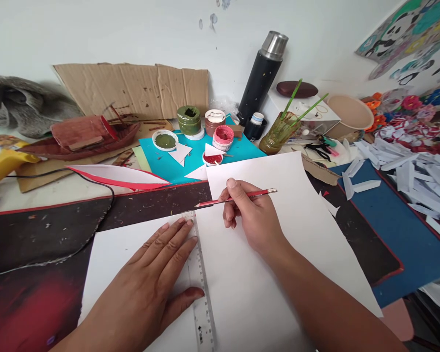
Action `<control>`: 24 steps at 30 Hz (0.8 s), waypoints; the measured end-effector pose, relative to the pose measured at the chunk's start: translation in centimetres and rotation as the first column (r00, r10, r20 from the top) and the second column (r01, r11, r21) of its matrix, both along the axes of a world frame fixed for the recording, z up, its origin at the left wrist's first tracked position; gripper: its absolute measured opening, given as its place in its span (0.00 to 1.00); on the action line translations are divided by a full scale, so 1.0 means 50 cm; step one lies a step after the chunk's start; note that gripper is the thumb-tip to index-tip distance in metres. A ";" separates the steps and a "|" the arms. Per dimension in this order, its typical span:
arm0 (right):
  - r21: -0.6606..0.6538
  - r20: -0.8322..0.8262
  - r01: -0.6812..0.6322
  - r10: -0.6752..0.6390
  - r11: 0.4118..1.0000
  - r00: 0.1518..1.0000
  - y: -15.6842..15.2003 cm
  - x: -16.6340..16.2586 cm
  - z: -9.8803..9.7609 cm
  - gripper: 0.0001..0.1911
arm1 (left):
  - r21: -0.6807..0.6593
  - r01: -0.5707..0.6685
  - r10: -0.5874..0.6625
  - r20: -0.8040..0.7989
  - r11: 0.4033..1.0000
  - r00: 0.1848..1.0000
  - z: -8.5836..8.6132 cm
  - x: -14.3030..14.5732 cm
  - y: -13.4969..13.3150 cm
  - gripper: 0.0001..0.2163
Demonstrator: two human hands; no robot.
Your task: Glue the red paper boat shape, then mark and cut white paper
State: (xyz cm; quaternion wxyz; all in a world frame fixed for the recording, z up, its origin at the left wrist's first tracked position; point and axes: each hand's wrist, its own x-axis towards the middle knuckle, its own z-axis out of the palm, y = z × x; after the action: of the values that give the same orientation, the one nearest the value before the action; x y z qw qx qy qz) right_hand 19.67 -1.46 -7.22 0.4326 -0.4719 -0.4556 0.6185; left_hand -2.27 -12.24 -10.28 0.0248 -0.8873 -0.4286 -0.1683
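My left hand [161, 274] lies flat with its fingers stretched out, pressing a clear ruler [204, 318] onto a large white sheet of paper [242, 303]. The ruler runs from the near edge of view up to the sheet's far edge. Above the paper, right of the ruler, my right hand [251, 210] is closed around a red and black pencil [256, 193]. The pencil is nearly level, its tip pointing left near the ruler's far end. I cannot tell whether the tip touches anything.
Open paint pots, one with green paint [188, 121], stand on a turquoise sheet [150, 156]. A black thermos [260, 78] and a brush jar [276, 134] are behind. A red model boat [80, 137] sits at left, folded paper strips [418, 176] at right. A cable [112, 205] crosses the dark mat.
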 end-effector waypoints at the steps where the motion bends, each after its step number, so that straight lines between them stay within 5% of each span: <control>1: -0.005 0.000 0.001 -0.001 1.000 1.000 0.001 0.000 -0.001 0.27 | -0.001 0.001 -0.001 0.002 1.000 1.000 0.000 0.000 0.000 0.30; 24: 0.031 0.070 -0.068 0.066 0.997 0.995 -0.032 0.062 -0.015 0.25 | -0.019 0.001 -0.001 0.032 1.000 0.999 -0.006 0.001 -0.002 0.32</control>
State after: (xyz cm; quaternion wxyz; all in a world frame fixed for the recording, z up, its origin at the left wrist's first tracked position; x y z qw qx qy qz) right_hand 22.77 -3.06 -7.95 0.4035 -0.4702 -0.4960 0.6083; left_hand -2.22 -12.35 -10.56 0.0092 -0.8849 -0.4301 -0.1784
